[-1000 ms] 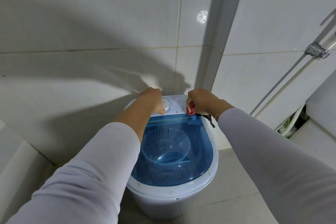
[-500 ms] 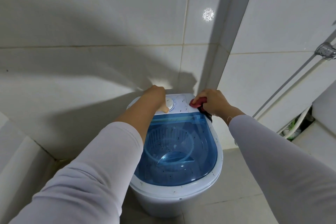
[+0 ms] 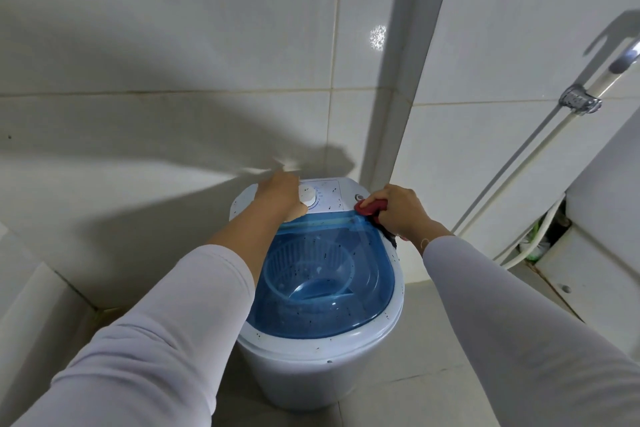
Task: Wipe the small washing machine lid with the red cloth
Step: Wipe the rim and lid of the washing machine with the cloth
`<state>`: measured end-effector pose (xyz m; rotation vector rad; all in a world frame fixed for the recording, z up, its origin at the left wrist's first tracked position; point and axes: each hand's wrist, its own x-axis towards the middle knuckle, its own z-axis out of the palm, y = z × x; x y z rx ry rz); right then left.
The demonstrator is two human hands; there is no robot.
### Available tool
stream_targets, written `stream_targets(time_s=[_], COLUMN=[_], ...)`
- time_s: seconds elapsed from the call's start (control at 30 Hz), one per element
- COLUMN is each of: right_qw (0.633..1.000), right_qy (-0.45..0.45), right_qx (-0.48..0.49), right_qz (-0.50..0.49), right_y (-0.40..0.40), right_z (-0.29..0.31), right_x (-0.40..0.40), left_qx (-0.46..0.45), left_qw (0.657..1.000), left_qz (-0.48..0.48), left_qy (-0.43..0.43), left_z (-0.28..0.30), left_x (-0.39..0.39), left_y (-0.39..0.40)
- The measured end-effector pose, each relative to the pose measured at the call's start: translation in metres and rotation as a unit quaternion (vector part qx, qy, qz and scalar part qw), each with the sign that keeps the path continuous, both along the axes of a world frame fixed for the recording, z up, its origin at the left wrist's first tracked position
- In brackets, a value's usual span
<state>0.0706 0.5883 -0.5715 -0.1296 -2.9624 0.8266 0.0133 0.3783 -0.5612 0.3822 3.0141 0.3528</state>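
Note:
A small white washing machine stands on the floor in a tiled corner. Its transparent blue lid is closed and speckled with dark spots, and a basket shows through it. My right hand presses the red cloth on the machine's back right corner, at the edge of the white control panel. My left hand rests on the back left of the panel, beside the white dial; its fingers are hidden.
Tiled walls close in behind and to the left of the machine. A white pipe with a metal clamp runs diagonally down the right wall. White hoses and a white appliance edge stand at the right.
My right hand has slid the red cloth from the middle of the panel out to the back right corner. The left hand has stayed by the dial.

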Motion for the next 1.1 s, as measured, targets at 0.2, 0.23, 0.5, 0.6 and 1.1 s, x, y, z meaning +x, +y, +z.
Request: stream_targets(time_s=[0.2,0.23,0.5,0.6,1.1], right_qw=[0.998,0.997,0.995,0.995,0.990], right_qy=[-0.032,-0.032,-0.041,-0.044,-0.058], right_qx=[-0.052,-0.056,-0.070,-0.065,-0.086], right_qz=[-0.027,-0.031,-0.058,-0.061,-0.091], right_y=[0.000,0.000,0.000,0.000,-0.004], right_z=[0.004,0.004,0.005,0.005,0.000], right_x=[0.015,0.019,0.049,0.059,0.107], left_qx=[0.028,0.028,-0.037,-0.079,-0.103], left_qw=[0.999,0.999,0.995,0.990,0.988], left_qz=[0.009,0.011,-0.014,-0.033,-0.027], left_qy=[-0.027,-0.034,-0.092,-0.115,-0.108], left_z=[-0.003,-0.002,0.012,0.017,0.004], left_x=[0.015,0.017,0.041,0.052,0.083], left_y=[-0.007,-0.009,-0.013,-0.014,-0.013])
